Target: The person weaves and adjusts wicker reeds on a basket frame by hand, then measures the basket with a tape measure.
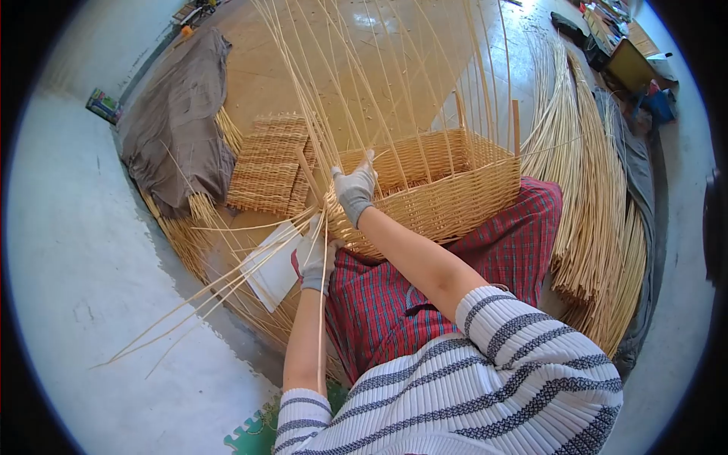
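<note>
A half-woven rectangular wicker basket [447, 189] rests on the red plaid cloth over my lap, with long upright stakes [394, 83] rising from its walls. My right hand [355, 193], in a grey-white glove, grips the rim at the basket's left end, its thumb and a fingertip showing above the edge. Lower down, just outside that same corner, my gloved left hand [312, 258] is closed around loose wicker strands [220, 284] that fan out to the lower left. Part of the left fingers is hidden behind the strands.
A flat woven panel [265, 167] lies beyond the basket's left end. Bundles of wicker rods [588, 205] lie at the right; more lie under a grey-brown cloth [178, 121] at the left. A white sheet [269, 269] is beside my left hand. A white wall [91, 250] borders the left.
</note>
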`<state>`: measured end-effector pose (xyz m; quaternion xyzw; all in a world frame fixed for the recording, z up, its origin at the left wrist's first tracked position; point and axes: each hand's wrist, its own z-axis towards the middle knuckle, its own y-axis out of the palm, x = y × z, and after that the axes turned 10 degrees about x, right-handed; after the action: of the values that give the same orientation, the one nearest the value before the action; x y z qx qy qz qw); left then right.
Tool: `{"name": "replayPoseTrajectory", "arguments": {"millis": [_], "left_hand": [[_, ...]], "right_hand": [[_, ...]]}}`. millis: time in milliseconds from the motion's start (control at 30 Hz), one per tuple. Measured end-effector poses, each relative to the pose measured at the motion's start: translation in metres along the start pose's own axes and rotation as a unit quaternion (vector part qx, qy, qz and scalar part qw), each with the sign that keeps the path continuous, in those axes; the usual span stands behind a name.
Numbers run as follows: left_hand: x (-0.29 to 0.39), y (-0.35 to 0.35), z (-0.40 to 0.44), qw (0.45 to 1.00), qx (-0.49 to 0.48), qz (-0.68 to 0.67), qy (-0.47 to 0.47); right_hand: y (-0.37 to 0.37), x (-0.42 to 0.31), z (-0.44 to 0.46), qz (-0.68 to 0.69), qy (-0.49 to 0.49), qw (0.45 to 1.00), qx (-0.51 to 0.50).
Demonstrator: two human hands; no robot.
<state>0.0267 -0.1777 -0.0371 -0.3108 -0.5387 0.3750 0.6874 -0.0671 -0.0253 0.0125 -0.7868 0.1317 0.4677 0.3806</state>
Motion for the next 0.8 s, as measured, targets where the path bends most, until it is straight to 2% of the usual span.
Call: {"name": "replayPoseTrajectory", "arguments": {"millis": [133,167,233,300,333,533,633,700,733,767,800], "left_hand": [[0.014,-0.015,0.005,0.996,-0.078,0.021,-0.037],[0.012,-0.012,0.006,0.996,-0.082,0.022,-0.036],[0.005,-0.008,0.004,0.998,-0.036,-0.044,0.005],[0.0,-0.005,0.004,0.998,-0.049,-0.043,-0.013],[-0.001,-0.003,0.005,0.997,-0.057,-0.044,-0.032],[-0.033,0.022,0.004,0.999,-0.041,-0.028,-0.015],[-0.009,0.003,0.004,0.999,-0.037,0.005,-0.009],[-0.007,0.004,0.005,0.999,-0.045,-0.011,-0.026],[-0.007,0.003,0.005,0.997,-0.052,-0.025,-0.046],[-0.006,0.001,0.005,0.997,-0.052,-0.024,-0.047],[-0.005,-0.001,0.006,0.998,-0.045,-0.019,-0.031]], "right_hand": [[0.001,0.0,0.002,0.016,0.002,1.0,0.013],[-0.003,-0.005,0.002,0.002,0.029,1.0,-0.007],[-0.013,-0.009,-0.002,-0.012,0.06,0.998,-0.026],[-0.017,-0.007,-0.003,-0.003,0.005,1.0,-0.028],[-0.018,-0.009,-0.002,-0.001,0.007,1.0,-0.027],[-0.011,-0.003,0.007,0.024,0.027,0.999,-0.03],[-0.006,0.002,0.013,0.034,0.014,0.999,-0.04],[-0.002,0.008,0.025,0.162,-0.019,0.955,-0.248],[0.004,0.011,0.024,0.162,-0.019,0.955,-0.248],[0.01,0.012,0.016,0.144,-0.137,0.97,-0.137],[0.014,0.008,0.009,0.122,-0.252,0.96,-0.022]]}}
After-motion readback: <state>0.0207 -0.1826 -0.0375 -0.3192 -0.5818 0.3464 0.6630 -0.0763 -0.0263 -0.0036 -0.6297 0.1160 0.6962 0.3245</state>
